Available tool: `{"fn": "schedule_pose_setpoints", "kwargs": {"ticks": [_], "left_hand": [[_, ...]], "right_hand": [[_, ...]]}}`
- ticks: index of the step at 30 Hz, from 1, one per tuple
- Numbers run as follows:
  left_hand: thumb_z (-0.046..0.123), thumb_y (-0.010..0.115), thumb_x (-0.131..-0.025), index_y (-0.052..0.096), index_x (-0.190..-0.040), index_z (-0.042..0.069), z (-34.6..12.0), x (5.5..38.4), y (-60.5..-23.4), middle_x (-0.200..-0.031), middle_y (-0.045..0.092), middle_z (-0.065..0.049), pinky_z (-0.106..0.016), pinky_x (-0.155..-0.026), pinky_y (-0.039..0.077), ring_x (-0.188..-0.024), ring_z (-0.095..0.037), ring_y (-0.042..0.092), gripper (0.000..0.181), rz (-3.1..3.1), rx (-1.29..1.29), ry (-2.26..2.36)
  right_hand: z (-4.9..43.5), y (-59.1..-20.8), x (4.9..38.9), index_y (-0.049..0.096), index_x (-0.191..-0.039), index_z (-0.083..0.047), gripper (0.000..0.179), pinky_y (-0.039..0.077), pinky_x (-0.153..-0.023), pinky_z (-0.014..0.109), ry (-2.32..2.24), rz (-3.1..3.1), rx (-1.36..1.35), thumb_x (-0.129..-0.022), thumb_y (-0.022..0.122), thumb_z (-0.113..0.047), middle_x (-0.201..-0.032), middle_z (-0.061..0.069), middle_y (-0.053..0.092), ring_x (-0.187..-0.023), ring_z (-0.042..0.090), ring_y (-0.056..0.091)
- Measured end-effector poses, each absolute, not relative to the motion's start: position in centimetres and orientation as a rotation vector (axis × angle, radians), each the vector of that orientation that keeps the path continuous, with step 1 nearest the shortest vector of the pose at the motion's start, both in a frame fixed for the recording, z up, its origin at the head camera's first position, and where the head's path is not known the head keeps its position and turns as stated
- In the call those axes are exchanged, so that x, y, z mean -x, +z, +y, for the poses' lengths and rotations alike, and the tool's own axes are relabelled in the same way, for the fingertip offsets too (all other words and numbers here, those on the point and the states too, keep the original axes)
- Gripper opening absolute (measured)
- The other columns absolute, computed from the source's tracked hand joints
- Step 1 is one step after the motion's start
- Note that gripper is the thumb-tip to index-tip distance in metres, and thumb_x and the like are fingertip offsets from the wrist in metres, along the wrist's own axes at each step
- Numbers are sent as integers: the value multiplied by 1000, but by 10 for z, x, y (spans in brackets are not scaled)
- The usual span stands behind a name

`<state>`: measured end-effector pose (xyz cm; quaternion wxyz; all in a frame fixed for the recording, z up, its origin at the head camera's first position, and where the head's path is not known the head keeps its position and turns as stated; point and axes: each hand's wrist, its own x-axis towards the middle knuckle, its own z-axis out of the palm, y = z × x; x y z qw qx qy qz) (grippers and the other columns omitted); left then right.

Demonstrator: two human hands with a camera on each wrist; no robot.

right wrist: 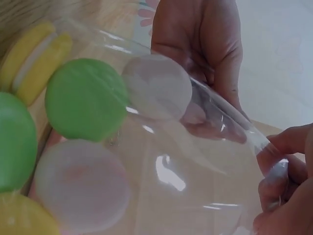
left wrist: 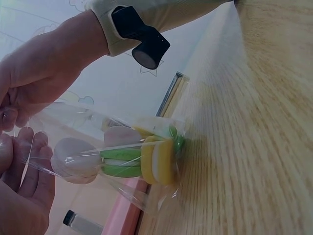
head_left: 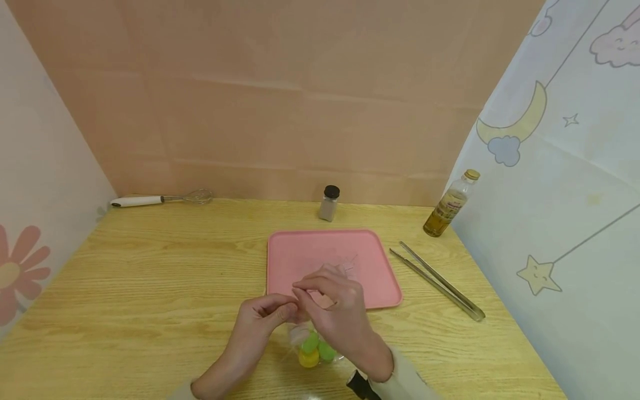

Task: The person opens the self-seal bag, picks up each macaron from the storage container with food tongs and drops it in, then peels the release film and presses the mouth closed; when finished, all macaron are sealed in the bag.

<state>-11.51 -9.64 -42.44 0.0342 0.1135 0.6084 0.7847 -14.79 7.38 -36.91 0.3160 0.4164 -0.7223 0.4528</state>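
Observation:
A clear plastic bag of macarons hangs below my two hands, over the table's near side. Inside it are a yellow macaron, green ones and pale pinkish ones. My left hand pinches the bag's top between thumb and fingers. Close beside it, my right hand also pinches the bag's upper edge, thumb against forefinger. The fingertips of both hands nearly meet. In the head view the right hand hides part of the bag.
Behind the hands lies a pink tray with crumpled clear plastic on it. Metal tongs and an oil bottle are at the right. A black-capped jar and a whisk sit along the back.

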Motion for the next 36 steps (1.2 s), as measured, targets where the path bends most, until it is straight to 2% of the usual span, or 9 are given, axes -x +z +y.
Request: {"fn": "schedule_pose_setpoints", "kwargs": {"ticks": [7, 12, 17, 22, 25, 36], "left_hand": [[9, 66, -98, 69, -107, -12, -97, 115, -423, -93, 76, -12, -37, -92, 54, -88, -27, 74, 23, 1877, -385, 2405], [7, 65, -99, 71, -103, -10, -96, 117, -423, -92, 76, -13, -38, -89, 55, -86, -26, 73, 18, 1896, -467, 2411], [6, 65, -98, 71, -101, -8, -95, 116, -423, -91, 76, -12, -37, -85, 57, -87, -24, 73, 16, 1881, -512, 2397], [6, 66, -97, 72, -100, -8, -95, 113, -421, -91, 76, -13, -38, -85, 57, -87, -25, 73, 16, 1915, -541, 2399], [5, 65, -98, 71, -101, -11, -95, 113, -420, -91, 76, -14, -38, -86, 57, -87, -26, 74, 18, 1907, -538, 2411], [7, 65, -98, 73, -100, -5, -95, 112, -420, -93, 76, -12, -39, -87, 56, -86, -27, 73, 15, 1914, -455, 2418]], "right_hand": [[69, -373, 146, 77, -85, -4, 11, 51, -69, 22, 1238, -1844, -1031, -82, 78, 6, -79, 1, 72, -70, 15, 64], [67, -375, 145, 76, -85, -3, 12, 49, -70, 25, 1307, -1797, -993, -81, 77, 8, -79, 4, 72, -70, 16, 63], [65, -375, 146, 74, -84, -5, 15, 48, -65, 29, 1345, -1751, -960, -82, 75, 10, -75, 4, 69, -67, 16, 59], [64, -372, 147, 72, -84, -6, 8, 45, -61, 29, 1305, -1738, -958, -91, 74, -2, -72, 2, 66, -64, 15, 53], [65, -371, 146, 71, -85, -6, 12, 42, -61, 27, 1294, -1744, -944, -96, 72, -10, -72, 1, 64, -63, 15, 49], [68, -370, 144, 71, -90, 0, 5, 49, -70, 25, 1433, -1666, -925, -95, 70, -2, -84, 12, 70, -73, 20, 60]]}}
